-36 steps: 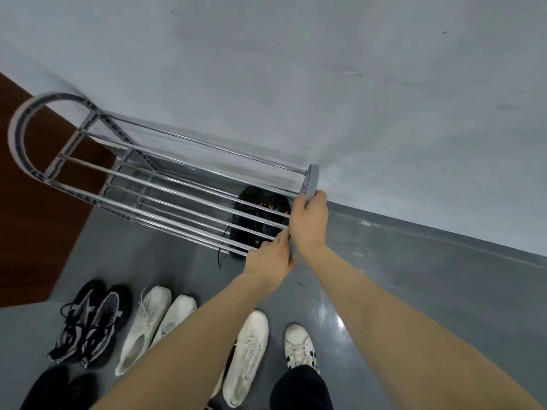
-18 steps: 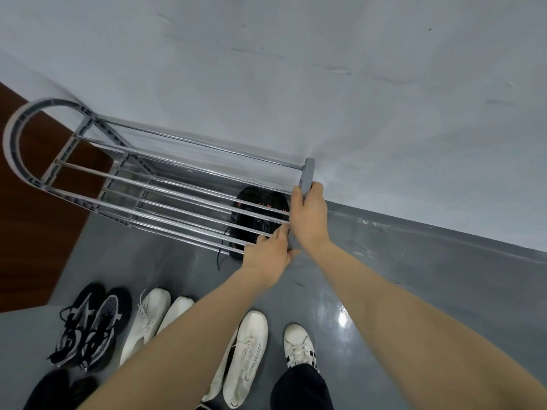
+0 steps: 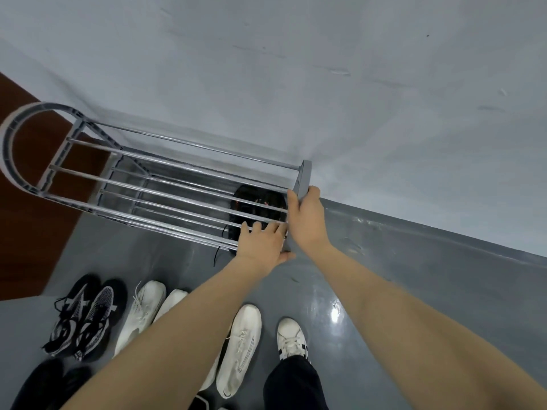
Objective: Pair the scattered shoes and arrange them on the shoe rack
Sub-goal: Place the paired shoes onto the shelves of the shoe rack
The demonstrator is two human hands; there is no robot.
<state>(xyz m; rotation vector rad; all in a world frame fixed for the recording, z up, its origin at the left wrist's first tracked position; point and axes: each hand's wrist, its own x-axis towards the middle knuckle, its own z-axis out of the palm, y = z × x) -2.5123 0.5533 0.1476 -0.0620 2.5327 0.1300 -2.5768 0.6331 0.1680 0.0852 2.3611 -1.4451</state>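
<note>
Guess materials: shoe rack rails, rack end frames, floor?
The thin shiny rails of the shoe rack look like chromed or polished metal tube, given their bright streak highlights. The matte grey arched end frame is probably moulded plastic, ribbed inside. The glossy grey floor looks painted or epoxy-coated; it mirrors a light.

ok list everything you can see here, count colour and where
shoe rack: one, silver metal, against the wall
black shoes: dark, low in the rack at its right end; count unclear
black-and-white sneakers: two, side by side on the floor, left
white sneakers: two, floor, centre-left
white shoe: one, floor, centre
dark shoes: two, floor, bottom left corner
worn white shoe: one, on the person's foot
left hand: fingers on the rack's front bars
right hand: grips the rack's right end frame
</note>
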